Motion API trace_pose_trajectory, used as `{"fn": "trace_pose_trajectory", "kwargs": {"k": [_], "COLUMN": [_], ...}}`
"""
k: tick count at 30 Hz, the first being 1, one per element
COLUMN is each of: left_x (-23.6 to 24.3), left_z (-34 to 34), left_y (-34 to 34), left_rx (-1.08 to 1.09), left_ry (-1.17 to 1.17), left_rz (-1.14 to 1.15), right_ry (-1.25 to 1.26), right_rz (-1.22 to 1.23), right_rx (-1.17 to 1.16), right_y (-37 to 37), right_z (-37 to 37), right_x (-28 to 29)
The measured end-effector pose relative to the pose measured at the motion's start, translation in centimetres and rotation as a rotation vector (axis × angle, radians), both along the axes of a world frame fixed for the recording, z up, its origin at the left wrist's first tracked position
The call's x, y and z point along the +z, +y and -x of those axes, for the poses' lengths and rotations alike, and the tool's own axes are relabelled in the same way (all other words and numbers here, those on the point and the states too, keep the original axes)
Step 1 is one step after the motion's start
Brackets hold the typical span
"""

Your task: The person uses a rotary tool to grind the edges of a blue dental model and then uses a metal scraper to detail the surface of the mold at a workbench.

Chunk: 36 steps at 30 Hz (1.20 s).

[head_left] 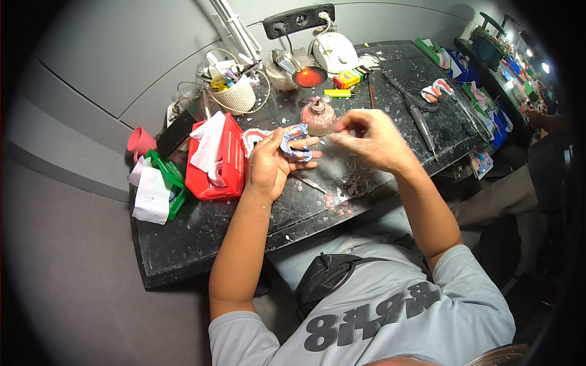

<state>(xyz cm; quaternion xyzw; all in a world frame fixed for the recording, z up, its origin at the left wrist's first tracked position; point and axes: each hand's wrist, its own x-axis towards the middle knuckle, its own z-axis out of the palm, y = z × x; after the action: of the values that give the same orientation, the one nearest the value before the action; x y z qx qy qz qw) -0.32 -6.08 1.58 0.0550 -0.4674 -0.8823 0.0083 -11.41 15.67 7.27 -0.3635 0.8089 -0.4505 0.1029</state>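
My left hand (270,161), palm up with some fingers stretched out, holds a blue U-shaped dental piece (293,149). My right hand (375,140) hangs to the right of it, fingers curled and pinched together; what is between the fingertips, if anything, is too small to make out. Behind the piece stands a glass jar with pink contents and a metal top (317,119). A white and pink denture piece (253,137) is partly hidden behind my left hand. A thin metal tool (314,183) lies on the dark, speckled bench (201,241) below my hands.
A red bin (235,171) and a green bin (177,186) with papers sit left. At the back are a cup of tools (235,97), a glowing red dish (309,77) and a white device (336,52). A handpiece (421,125) lies right. A co-worker's hand (531,113) shows at far right.
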Motion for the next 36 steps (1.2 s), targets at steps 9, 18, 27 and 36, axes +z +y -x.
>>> {"fn": "trace_pose_trajectory", "kwargs": {"k": [9,18,27,36], "left_x": [0.1,0.2,-0.2,-0.7], "left_z": [0.2,-0.2,0.0,0.2], "left_y": [0.6,1.3,1.5,1.4], "left_rx": [0.011,-0.031,0.046,0.036], "left_ry": [0.02,0.045,0.016,0.017], "left_rz": [0.031,-0.025,-0.043,-0.128], "right_ry": [0.263,0.337,-0.518,-0.424], "right_rz": [0.026,0.157,0.296,0.142], "right_rx": [-0.205,0.255,0.133,0.02], "right_y": [6.4,-1.5,-1.9,-2.3], "right_z": [-0.3,-2.4,-1.8,-1.9], "right_x": [-2.3,-2.0,-2.6,-2.2]}}
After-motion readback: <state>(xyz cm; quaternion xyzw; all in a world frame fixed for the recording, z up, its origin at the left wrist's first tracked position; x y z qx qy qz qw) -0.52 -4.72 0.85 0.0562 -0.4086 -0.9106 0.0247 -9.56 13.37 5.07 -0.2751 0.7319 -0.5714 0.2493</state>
